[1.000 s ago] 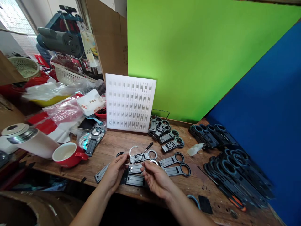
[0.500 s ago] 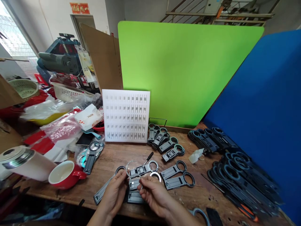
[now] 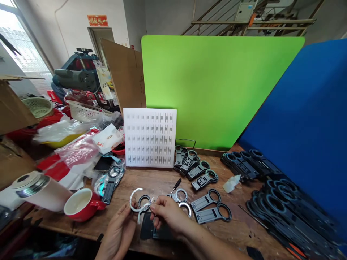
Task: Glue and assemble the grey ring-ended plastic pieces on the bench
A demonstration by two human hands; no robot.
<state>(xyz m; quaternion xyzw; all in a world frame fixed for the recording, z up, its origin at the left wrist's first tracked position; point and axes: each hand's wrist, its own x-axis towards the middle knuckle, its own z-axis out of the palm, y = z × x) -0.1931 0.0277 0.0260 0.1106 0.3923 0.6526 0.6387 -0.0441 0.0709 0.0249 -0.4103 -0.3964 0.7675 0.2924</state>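
Observation:
My left hand pinches a thin white ring strip by its lower edge, just above the bench front. My right hand is closed, thumb and finger together, at the end of a curved white piece that runs from the ring. Whether the two are one piece or a backing coming off, I cannot tell. Behind them lies the dark ring end of a flat bracket. Partly hidden under my right hand are a dark plate and a bracket with a silver ring.
Grey ring-ended brackets lie right of my hands, with stacks farther right. A screwdriver is behind. A red mug and a flask stand left. A white slotted block leans before the green board.
My hands have moved left over the bench, off the brackets. The ring, earlier a faint loop at my left fingertips, now shows as white curved strips between both hands. The view has tilted slightly.

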